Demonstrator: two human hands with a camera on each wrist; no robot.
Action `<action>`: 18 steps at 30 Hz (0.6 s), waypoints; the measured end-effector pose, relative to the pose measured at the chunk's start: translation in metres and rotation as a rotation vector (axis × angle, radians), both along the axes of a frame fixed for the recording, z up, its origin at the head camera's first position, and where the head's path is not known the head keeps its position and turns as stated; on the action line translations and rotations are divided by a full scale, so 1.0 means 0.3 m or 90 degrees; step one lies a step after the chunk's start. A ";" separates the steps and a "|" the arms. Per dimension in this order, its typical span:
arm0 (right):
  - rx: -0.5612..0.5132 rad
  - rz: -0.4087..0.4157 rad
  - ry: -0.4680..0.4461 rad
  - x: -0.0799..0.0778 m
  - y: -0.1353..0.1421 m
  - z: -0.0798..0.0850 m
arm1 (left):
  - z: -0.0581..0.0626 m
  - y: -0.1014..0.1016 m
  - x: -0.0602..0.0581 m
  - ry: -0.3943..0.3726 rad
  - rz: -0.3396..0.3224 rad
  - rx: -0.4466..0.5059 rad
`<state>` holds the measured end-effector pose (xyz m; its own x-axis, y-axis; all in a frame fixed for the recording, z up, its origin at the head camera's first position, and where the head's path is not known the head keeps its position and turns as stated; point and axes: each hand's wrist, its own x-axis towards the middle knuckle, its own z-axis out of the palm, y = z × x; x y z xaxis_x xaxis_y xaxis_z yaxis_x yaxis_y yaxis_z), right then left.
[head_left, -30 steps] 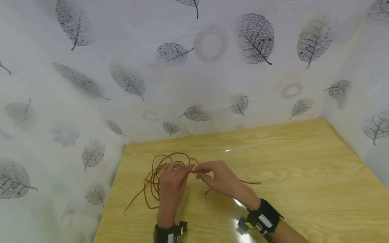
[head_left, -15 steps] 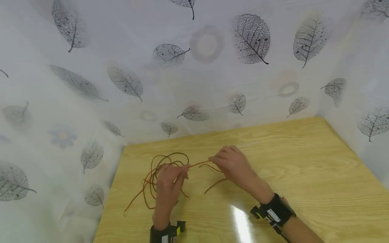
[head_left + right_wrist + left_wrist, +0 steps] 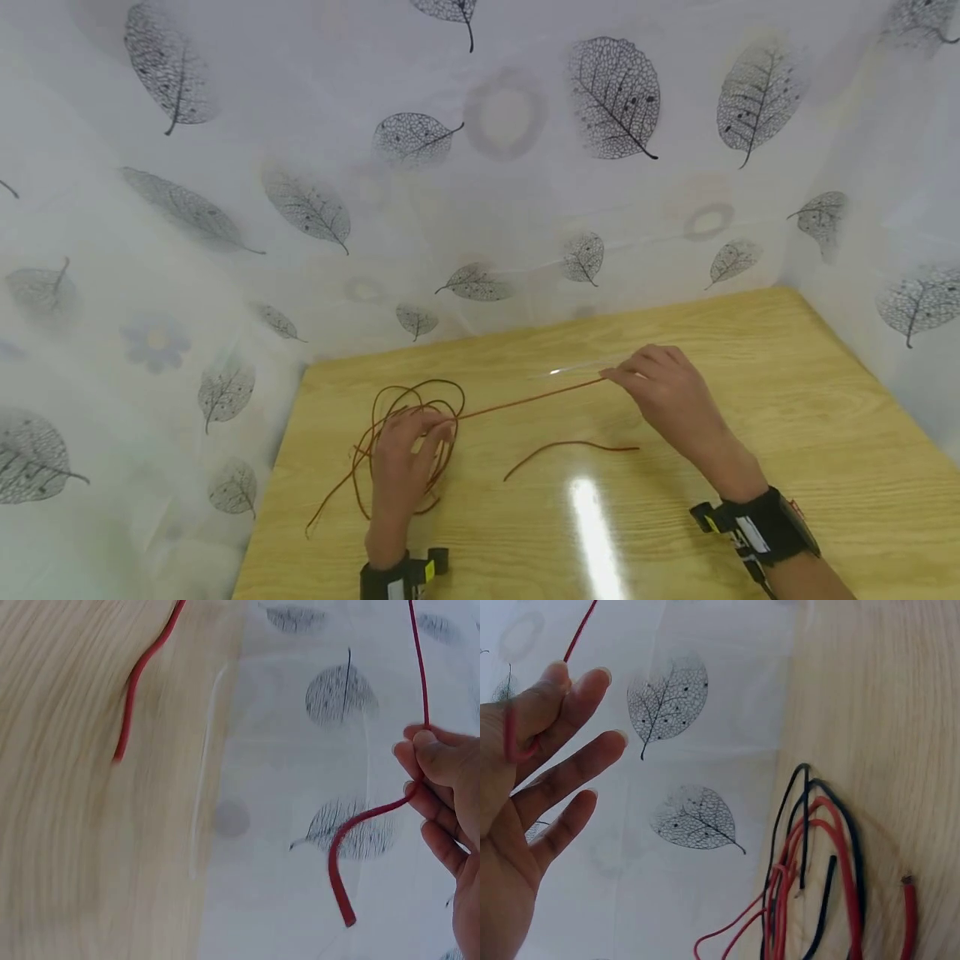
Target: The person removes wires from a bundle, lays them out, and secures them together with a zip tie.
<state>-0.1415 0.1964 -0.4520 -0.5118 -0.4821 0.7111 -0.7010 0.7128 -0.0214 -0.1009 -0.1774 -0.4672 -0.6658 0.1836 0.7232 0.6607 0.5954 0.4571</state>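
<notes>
A red wire (image 3: 528,399) runs taut and slightly slanted between both hands above the table. My left hand (image 3: 399,457) pinches it between thumb and index finger; the left wrist view shows the other fingers of this hand (image 3: 551,761) spread loosely. My right hand (image 3: 675,410) pinches the wire farther right, and in the right wrist view a short curved tail (image 3: 336,859) sticks out past its fingers. Beneath and behind the left hand lies a loose coil of red and black wires (image 3: 845,855), partly hidden by that hand in the head view.
A separate short red wire (image 3: 572,443) lies on the wooden table (image 3: 735,367), between the hands and nearer the person. Toward the back lies a thin clear strip (image 3: 200,776). A leaf-patterned sheet (image 3: 517,200) hangs behind the table and at both sides.
The hands were close together one second ago. My right hand has moved right, drawing the red wire out straight, and the short wire has come into full view; my left hand shifted slightly left.
</notes>
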 end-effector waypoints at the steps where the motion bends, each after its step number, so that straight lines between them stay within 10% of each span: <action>1: 0.002 -0.010 -0.002 0.003 0.022 -0.005 | -0.007 -0.005 -0.001 -0.019 -0.006 -0.003; 12: 0.009 -0.133 -0.059 0.060 0.200 -0.092 | -0.082 -0.029 -0.004 -0.197 -0.004 -0.103; 18: -0.025 -0.194 -0.044 0.052 0.223 -0.119 | -0.106 -0.009 -0.009 -0.274 -0.007 -0.050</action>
<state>-0.1261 0.2634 -0.4877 -0.6758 -0.2720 0.6851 -0.4516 0.8873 -0.0932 -0.1035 -0.1801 -0.4990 -0.9010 0.2365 0.3637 0.4268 0.6334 0.6454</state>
